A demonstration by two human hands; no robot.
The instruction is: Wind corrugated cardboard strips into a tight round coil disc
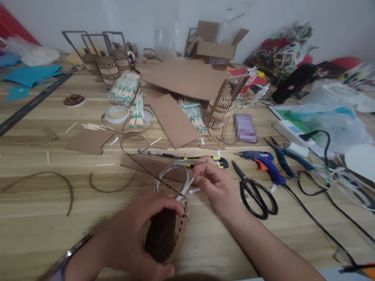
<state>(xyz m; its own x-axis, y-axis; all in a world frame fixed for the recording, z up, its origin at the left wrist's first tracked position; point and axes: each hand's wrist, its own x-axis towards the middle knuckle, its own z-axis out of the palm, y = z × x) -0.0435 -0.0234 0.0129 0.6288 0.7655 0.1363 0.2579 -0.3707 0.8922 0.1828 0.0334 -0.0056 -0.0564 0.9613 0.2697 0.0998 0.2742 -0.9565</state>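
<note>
My left hand [134, 234] is wrapped round a small round brown cardboard basket body [161, 236], tilted so its dark side faces me. A thin dark-dashed brown strip [150, 172] runs along its edge and trails off to the upper left. My right hand [214, 186] pinches the end of a short white strip [185, 190] that reaches down to the basket's edge. Just behind stands a roll of white tape [172, 173]. A yellow and black utility knife [221, 161] lies beyond my right fingers, and black-handled scissors [256, 193] lie to their right.
At right are a blue glue gun [265, 162], pliers [288, 159] and looping cables [316, 216]. Further back stand a finished-looking stick basket [219, 112], cardboard sheets [176, 120], bundled sticks [125, 88] and several handled baskets [107, 70]. Curved brown strips [70, 188] lie at left.
</note>
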